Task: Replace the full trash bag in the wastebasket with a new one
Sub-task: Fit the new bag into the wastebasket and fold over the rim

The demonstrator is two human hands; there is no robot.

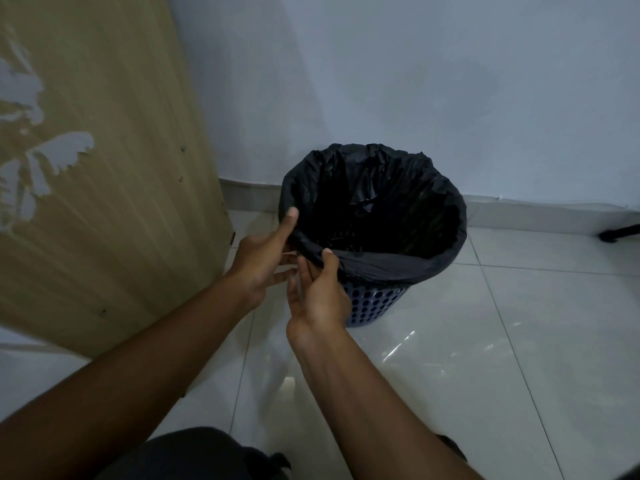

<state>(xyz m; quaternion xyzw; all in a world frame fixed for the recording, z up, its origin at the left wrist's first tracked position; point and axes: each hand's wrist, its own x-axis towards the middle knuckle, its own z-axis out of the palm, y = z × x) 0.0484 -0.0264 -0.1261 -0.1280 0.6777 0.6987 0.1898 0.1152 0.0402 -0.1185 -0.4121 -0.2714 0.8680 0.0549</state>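
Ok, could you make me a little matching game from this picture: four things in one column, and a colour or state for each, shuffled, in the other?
Things:
1. trash bag
2. wastebasket
3. wooden panel
4. floor

Descriptions:
A. blue, full of round holes
B. glossy white tiles
C. black, folded over a rim
D. tan, surface peeling in patches

Pairs: 1-C, 2-A, 3-D, 4-B.
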